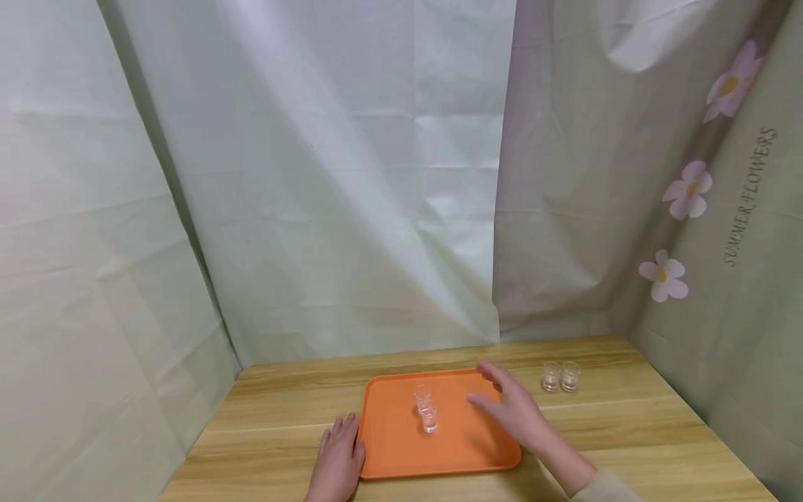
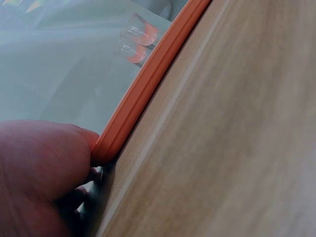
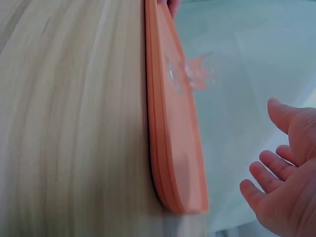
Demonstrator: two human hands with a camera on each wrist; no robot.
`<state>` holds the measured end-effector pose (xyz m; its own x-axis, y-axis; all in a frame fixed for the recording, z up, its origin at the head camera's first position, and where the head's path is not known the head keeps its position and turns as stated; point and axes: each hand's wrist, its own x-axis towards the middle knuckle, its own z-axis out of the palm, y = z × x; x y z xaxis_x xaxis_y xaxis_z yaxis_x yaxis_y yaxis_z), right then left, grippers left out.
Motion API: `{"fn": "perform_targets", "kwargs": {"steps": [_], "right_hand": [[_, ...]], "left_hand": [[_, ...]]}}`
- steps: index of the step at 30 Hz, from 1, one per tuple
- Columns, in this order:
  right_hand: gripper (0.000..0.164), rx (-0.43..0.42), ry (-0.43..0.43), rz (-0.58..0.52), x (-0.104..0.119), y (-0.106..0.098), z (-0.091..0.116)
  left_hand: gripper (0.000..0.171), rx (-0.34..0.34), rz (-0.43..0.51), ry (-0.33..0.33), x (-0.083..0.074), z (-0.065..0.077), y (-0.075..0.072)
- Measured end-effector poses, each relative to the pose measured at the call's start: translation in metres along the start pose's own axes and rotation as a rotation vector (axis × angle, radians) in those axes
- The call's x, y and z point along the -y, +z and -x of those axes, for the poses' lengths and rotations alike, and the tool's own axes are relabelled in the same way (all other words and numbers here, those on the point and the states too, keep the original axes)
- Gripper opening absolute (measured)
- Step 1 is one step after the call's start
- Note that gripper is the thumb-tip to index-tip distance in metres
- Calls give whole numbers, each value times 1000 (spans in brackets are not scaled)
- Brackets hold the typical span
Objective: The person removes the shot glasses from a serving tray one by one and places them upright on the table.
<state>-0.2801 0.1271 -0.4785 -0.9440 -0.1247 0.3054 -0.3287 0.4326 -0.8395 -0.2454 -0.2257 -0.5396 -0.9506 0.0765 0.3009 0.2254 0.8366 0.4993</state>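
An orange tray lies on the wooden table, with two small clear shot glasses standing near its middle, one just behind the other. My left hand rests at the tray's left edge, its thumb against the rim and its fingers on the tabletop. Above the tray's right side hangs my right hand, thumb and fingers spread apart and holding nothing. In the right wrist view that hand shows raised off the tray, its palm bare.
Two more shot glasses stand side by side on the table, to the right of the tray. Pale curtains surround the table at the back and both sides; flowers decorate the right one.
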Motion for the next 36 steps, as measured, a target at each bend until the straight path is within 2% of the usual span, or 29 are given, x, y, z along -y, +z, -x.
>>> {"fn": "perform_targets", "kwargs": {"steps": [8, 16, 26, 36], "right_hand": [[59, 81, -33, -51, 9, 25, 1], [56, 149, -75, -45, 9, 46, -1], [55, 220, -8, -111, 6, 65, 1], [43, 214, 22, -168, 5, 75, 1]], "left_hand": [[42, -20, 2, 20, 0, 1, 0], [43, -3, -1, -4, 0, -1, -1], [44, 2, -10, -2, -1, -2, -1], [43, 23, -8, -25, 0, -3, -3]]}}
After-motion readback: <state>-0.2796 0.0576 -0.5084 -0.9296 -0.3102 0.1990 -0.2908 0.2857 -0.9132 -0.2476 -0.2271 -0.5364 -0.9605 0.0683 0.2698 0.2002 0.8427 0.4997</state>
